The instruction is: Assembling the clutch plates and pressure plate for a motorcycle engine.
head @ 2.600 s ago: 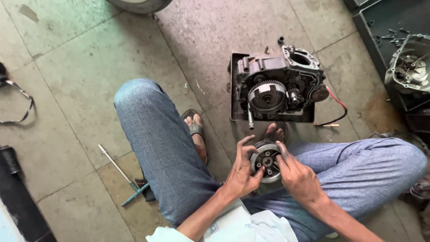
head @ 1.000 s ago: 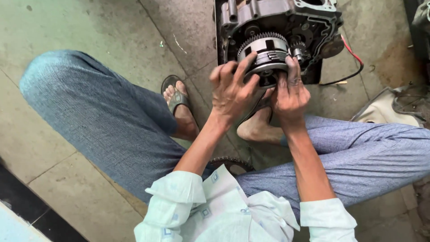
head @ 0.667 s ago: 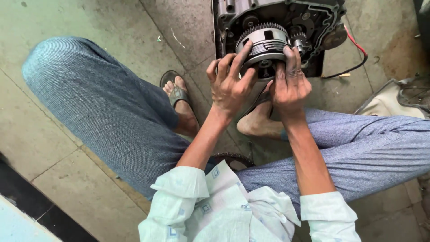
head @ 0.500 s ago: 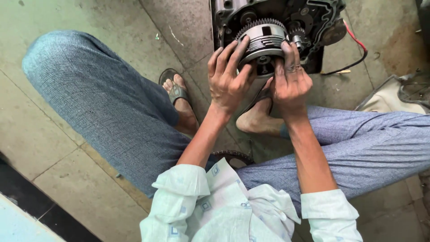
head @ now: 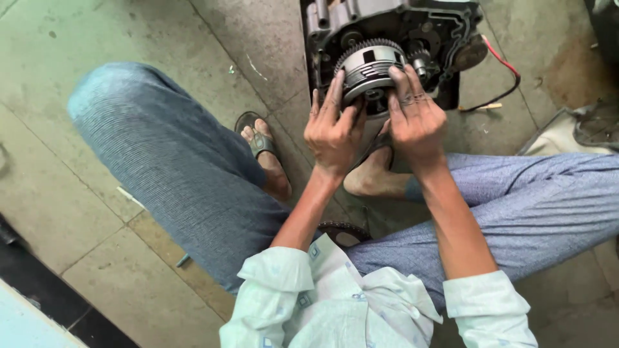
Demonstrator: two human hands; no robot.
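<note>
Steel clutch (head: 371,67) sits against the engine (head: 393,38) at twelve o'clock, both hands gripping it: left hand (head: 335,132) at seven, right hand (head: 416,119) at five. Seating looks nearly done; fastening remains.

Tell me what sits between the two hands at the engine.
In the head view, the round toothed clutch assembly sits between the left hand and the right hand.

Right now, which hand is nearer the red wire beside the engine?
Right. The right hand grips the clutch assembly on the side facing the red wire; the left hand holds its far side.
</note>
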